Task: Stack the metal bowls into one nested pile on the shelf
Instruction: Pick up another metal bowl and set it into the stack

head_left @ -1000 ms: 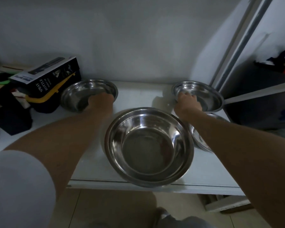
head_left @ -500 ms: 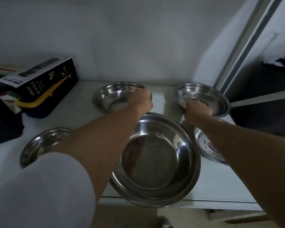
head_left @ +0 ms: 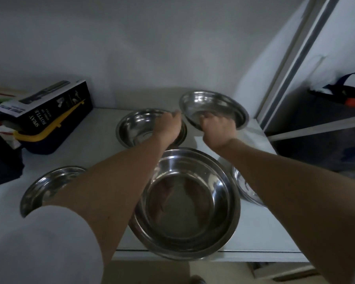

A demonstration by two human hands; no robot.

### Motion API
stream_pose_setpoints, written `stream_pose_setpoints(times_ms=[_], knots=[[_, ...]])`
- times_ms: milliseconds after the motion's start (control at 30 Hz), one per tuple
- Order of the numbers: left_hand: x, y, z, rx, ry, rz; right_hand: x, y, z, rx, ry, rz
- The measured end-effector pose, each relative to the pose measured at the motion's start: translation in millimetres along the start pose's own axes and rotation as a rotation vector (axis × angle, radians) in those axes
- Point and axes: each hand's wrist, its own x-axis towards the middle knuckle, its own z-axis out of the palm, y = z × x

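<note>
Several shiny metal bowls are on the white shelf [head_left: 94, 152]. The largest bowl [head_left: 184, 203] sits at the front edge and overhangs it. Behind it stands a medium bowl [head_left: 139, 128], with my left hand [head_left: 168, 125] gripping its right rim. My right hand [head_left: 215, 128] holds a small bowl [head_left: 213, 107] lifted off the shelf and tilted toward me, just right of the medium bowl. Another bowl [head_left: 47, 187] lies at the front left, partly under my left arm. One more bowl [head_left: 246, 187] lies at the right, mostly hidden by my right forearm.
A black spray-bottle box [head_left: 47, 107] lies on a dark case with a yellow handle [head_left: 41, 134] at the back left. Dark items crowd the far left. A metal upright [head_left: 299, 54] borders the shelf on the right, with bags [head_left: 340, 95] beyond it.
My left hand slid the medium bowl from back left to back centre. My right hand lifted the small bowl off the shelf and moved it leftward, tilted. The front-left bowl came into view.
</note>
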Motion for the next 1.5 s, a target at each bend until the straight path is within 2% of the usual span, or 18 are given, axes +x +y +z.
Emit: stream_pose_setpoints(times_ms=[100,200,267,333,400,500,567,633,700,767,900,1000,1133,1200,1333,1500], knots=[[-2.9,14.8,-30.6,-0.357,0.037,-0.121,9.1,-33.7,-14.9,0.040,0.080,-0.117],[-5.0,6.3,-63.0,-0.402,0.133,-0.167,18.3,-61.4,-22.4,0.066,0.095,-0.199],[0.9,-9.7,-80.3,-0.388,0.172,-0.211,23.0,-73.4,-22.7,0.113,0.026,-0.285],[17.8,-30.1,-91.1,-0.327,0.221,-0.227,24.9,-78.6,-22.4,0.264,-0.075,-0.298],[15.2,-35.9,-101.1,-0.315,0.242,-0.235,25.8,-76.9,-17.5,0.459,-0.069,-0.178],[3.8,-34.5,-106.3,-0.359,0.220,-0.286,29.0,-67.9,-0.1,0.631,-0.054,0.118],[5.1,-40.7,-104.8,-0.294,0.225,-0.293,32.6,-63.2,11.7,0.757,-0.162,0.335],[6.3,-50.4,-102.8,-0.250,0.215,-0.293,34.4,-61.8,21.6,0.833,-0.291,0.443],[11.8,-61.0,-100.7,-0.236,0.194,-0.313,33.3,-63.9,29.1,0.803,-0.374,0.415],[14.7,-68.0,-101.1,-0.190,0.227,-0.318,33.7,-66.6,35.2,0.769,-0.387,0.387],[16.6,-73.1,-106.7,0.281,0.281,-0.243,37.4,-70.4,43.1,0.739,-0.383,0.384],[12.6,-77.1,-107.3,0.408,0.203,-0.267,39.5,-71.1,45.8,0.754,-0.359,0.408],[15.8,-84.6,-99.7,0.310,0.138,-0.290,45.2,-67.9,47.4,0.802,-0.333,0.486],[17.7,-82.9,-97.7,0.254,0.167,-0.290,46.6,-66.1,46.1,0.829,-0.329,0.514],[16.5,-67.9,-102.8,0.334,0.296,-0.229,44.8,-62.9,31.8,0.877,-0.251,0.538],[0.2,-30.2,-111.4,0.314,0.326,-0.121,38.8,-49.5,-5.9,0.923,-0.152,0.585]])
